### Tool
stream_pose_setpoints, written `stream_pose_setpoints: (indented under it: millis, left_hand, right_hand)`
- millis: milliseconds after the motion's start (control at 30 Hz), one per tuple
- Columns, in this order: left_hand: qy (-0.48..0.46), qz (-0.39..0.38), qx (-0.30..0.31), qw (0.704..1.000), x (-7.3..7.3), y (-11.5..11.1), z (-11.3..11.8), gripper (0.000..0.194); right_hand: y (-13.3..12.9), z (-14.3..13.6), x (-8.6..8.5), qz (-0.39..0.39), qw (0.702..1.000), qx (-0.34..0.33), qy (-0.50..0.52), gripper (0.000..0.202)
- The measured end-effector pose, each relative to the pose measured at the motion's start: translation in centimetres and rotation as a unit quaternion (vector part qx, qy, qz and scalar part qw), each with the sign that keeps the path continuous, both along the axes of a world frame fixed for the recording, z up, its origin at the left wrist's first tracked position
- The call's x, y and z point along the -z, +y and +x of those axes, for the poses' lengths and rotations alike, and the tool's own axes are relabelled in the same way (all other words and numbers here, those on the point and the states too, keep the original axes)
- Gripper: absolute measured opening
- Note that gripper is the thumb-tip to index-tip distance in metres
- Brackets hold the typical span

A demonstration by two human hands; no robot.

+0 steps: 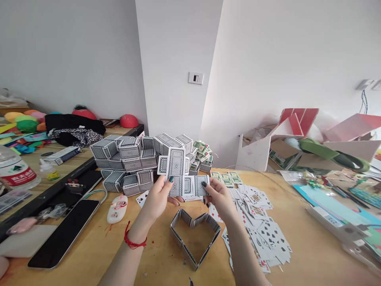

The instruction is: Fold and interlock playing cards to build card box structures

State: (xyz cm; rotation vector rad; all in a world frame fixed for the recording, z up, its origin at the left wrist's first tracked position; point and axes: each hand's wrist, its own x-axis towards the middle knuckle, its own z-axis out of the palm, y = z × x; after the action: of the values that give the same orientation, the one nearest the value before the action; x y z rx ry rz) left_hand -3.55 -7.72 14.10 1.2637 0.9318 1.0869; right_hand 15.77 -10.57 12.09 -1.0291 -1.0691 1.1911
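Note:
Between my two hands is a joined piece of playing cards (176, 162), their patterned grey backs toward me. My left hand (158, 198) pinches its lower left part, thumb on the front. At the right end, my right hand (218, 194) grips a card (200, 186) of the same piece between thumb and fingers. Just below, a heart-shaped frame (185, 247) built of folded cards stands on the table. Behind the hands rises a stack of card boxes (131, 163). Loose playing cards (269, 238) lie spread face up beside my right forearm.
A white computer mouse (117, 209) and a black phone (65, 234) lie to the left, near a large bottle (16, 169). Green-backed cards (228, 178) sit behind the loose ones. On the right are a power strip (336, 224) and a cluttered white box (253, 153).

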Motion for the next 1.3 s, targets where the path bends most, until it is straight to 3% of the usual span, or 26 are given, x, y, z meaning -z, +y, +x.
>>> stream_pose_setpoints:
  millis: [500,733,833,1167,1300]
  left_hand:
    - [-0.046,-0.028,-0.007,0.998,0.2,0.3,-0.2,0.03]
    - [-0.037,-0.034,-0.006,0.999,-0.2,0.3,-0.4,0.028]
    - [-0.031,-0.032,-0.01,0.999,-0.2,0.4,-0.4,0.026]
    - [-0.033,-0.027,-0.019,0.999,-0.4,0.4,-0.6,0.024]
    - [-0.044,0.002,-0.045,0.998,-0.8,0.3,-0.8,0.024]
  right_hand:
    - [-0.4,-0.1,-0.6,-0.023,0.996,-0.06,0.066,0.038]
    - [0.1,0.4,0.2,0.017,0.998,0.067,-0.002,0.029]
    - [0.0,0.8,0.2,0.022,0.996,0.087,-0.005,0.025]
    - [-0.3,1.0,-0.2,0.002,0.995,0.054,-0.083,0.029]
    - [-0.5,1.3,-0.3,-0.003,0.993,0.006,-0.12,0.03]
